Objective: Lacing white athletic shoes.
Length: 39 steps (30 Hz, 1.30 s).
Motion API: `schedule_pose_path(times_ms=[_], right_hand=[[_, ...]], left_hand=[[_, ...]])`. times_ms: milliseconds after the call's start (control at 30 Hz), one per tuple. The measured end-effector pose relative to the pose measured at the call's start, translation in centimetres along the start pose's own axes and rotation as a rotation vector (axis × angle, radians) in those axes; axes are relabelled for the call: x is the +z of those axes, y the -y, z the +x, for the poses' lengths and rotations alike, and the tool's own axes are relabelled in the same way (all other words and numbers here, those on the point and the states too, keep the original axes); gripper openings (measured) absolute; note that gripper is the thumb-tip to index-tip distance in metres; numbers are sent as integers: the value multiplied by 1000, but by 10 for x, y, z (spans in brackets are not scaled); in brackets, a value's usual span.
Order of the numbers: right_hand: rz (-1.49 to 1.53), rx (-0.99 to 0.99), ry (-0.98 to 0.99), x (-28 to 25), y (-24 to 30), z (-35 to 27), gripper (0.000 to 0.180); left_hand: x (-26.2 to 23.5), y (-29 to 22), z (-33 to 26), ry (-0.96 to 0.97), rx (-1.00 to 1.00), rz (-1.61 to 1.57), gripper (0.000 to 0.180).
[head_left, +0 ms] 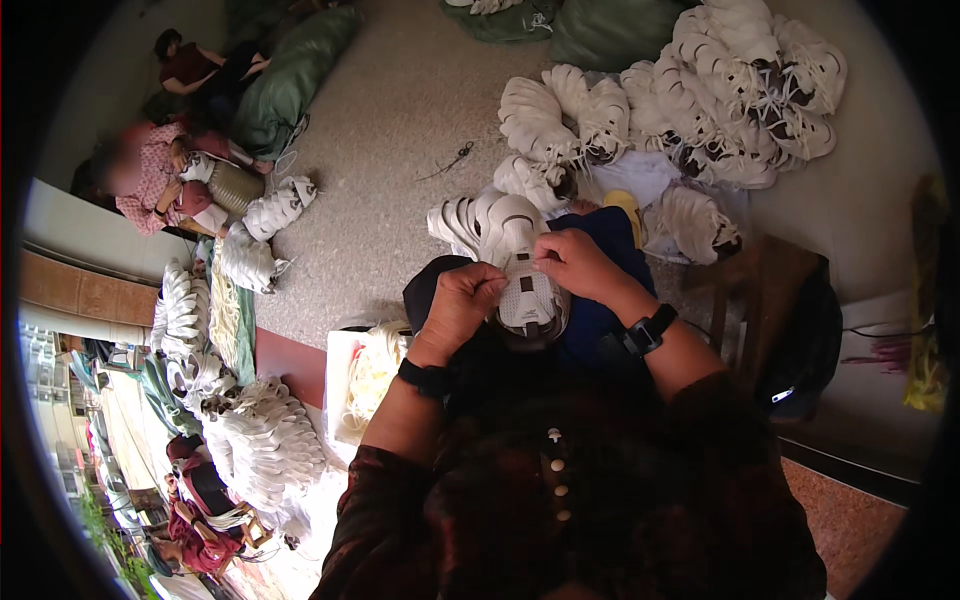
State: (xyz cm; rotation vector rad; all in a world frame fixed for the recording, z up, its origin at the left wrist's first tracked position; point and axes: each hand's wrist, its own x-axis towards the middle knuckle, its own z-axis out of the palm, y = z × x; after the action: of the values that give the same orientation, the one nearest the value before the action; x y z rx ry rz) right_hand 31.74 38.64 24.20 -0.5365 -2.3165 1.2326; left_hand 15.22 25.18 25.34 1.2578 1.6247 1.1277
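White with dark patches, the shoe (522,278) is lying by the lap's (592,345) far edge; over it, the left hand (460,306) and right hand (585,263) are pinching, fingertips closed, though what they are gripping is too small to tell. Beyond, piled shoes (715,95) are crowding the floor's (370,170) right edge.

- White shoe upper (524,270): a small dark mark (531,311) sits near the end closest to the person, too small to read.
- No lettering is legible.

Left hand (465,300), right hand (580,264) at white shoe (530,308); shoe pile (695,100) beyond.
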Motion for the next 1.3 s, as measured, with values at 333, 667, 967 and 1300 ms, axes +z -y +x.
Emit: schedule_pose_path(times_ms=[333,667,967,1300], right_hand=[[-466,-79,49,21,-13,22,15],[-485,-35,67,25,-15,24,8],[-376,26,109,17,-23,25,11],[-274,-23,-59,17,-13,14,21]], left_hand=[[-4,7,18,-66,-26,173,6],[0,8,32,-171,198,444,7],[6,4,44,-115,220,793,6],[15,22,46,-134,152,246,5]])
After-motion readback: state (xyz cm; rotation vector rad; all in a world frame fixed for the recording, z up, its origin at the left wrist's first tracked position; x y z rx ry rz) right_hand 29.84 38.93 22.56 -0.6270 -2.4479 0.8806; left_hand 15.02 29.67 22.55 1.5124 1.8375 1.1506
